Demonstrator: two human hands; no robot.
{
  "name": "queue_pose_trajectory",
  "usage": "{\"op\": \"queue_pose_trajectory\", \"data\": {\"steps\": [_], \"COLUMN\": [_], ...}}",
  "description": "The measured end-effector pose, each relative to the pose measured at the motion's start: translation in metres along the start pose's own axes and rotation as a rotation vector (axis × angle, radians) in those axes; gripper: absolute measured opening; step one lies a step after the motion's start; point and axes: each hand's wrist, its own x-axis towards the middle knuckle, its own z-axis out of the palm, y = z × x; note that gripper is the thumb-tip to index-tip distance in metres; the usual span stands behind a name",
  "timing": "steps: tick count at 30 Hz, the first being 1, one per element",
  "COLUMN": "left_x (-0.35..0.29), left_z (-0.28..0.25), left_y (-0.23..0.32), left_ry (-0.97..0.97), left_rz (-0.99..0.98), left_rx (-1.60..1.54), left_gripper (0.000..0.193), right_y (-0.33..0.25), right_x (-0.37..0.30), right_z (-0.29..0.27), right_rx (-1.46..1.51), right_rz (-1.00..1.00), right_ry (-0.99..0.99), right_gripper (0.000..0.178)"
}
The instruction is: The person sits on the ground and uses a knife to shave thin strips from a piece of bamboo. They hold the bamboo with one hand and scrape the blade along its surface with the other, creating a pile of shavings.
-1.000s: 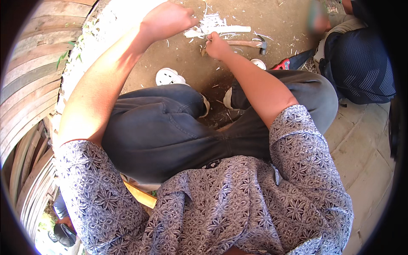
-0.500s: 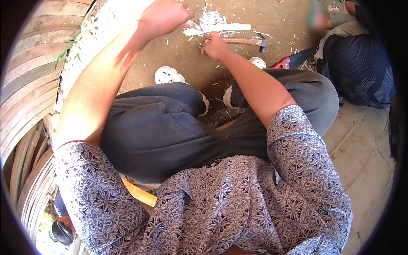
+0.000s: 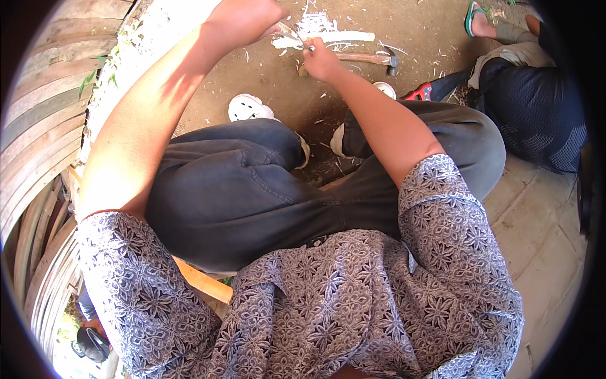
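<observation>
My left hand (image 3: 246,22) is closed at the top of the view around a thin pale strip of wood (image 3: 285,29), which is mostly hidden by the fingers. To its right, my right hand (image 3: 322,61) is wrapped round a small knife (image 3: 303,43), its narrow blade pointing up and left toward the strip. Just beyond the hands, white wood shavings (image 3: 315,24) and a flat pale stick (image 3: 353,36) lie on the dirt. A hammer (image 3: 372,59) with a wooden handle rests on the ground beside my right hand.
A red-handled saw (image 3: 424,92) lies right of my white shoe (image 3: 251,108). Close by on the right is another person in a dark top (image 3: 533,117), one foot in a green sandal (image 3: 470,19). Curved wooden slats (image 3: 50,101) line the left side.
My right hand has shifted slightly up, and the knife blade shows more clearly. My left hand stays near the same spot. The other person's sandalled foot is now sharp instead of blurred.
</observation>
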Motion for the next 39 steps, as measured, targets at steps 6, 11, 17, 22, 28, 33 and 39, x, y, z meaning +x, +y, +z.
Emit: {"op": "queue_pose_trajectory", "data": {"steps": [6, 11, 17, 22, 28, 33, 39], "left_x": [-0.001, 0.000, -0.004, -0.003, -0.001, 0.003, 0.000], "left_z": [0.010, 0.009, 0.010, 0.000, 0.012, 0.002, 0.010], "left_y": [0.002, 0.002, -0.003, 0.007, 0.005, 0.007, 0.004], "left_ry": [-0.004, -0.002, 0.046, -0.089, -0.071, -0.043, 0.006], "left_rz": [-0.056, -0.099, -0.177, -0.254, -0.388, -0.414, -0.370], "left_rx": [-0.007, -0.061, -0.093, -0.046, -0.074, -0.096, -0.144], "left_gripper": [0.016, 0.018, 0.020, 0.021, 0.021, 0.023, 0.024], "right_y": [-0.030, -0.026, -0.029, -0.032, -0.039, -0.020, -0.020], "right_x": [-0.017, -0.010, -0.008, -0.013, -0.018, -0.011, -0.013], "right_z": [-0.015, -0.016, -0.021, -0.017, -0.018, -0.009, -0.016], "right_rx": [0.164, 0.134, 0.065, 0.133, 0.122, 0.095, 0.041], "right_rz": [-0.029, 0.120, 0.203, 0.059, 0.148, 0.097, 0.077], "right_ry": [-0.061, -0.160, -0.229, -0.124, -0.175, -0.089, -0.116], "right_gripper": [0.032, 0.032, 0.034, 0.035, 0.035, 0.033, 0.034]}}
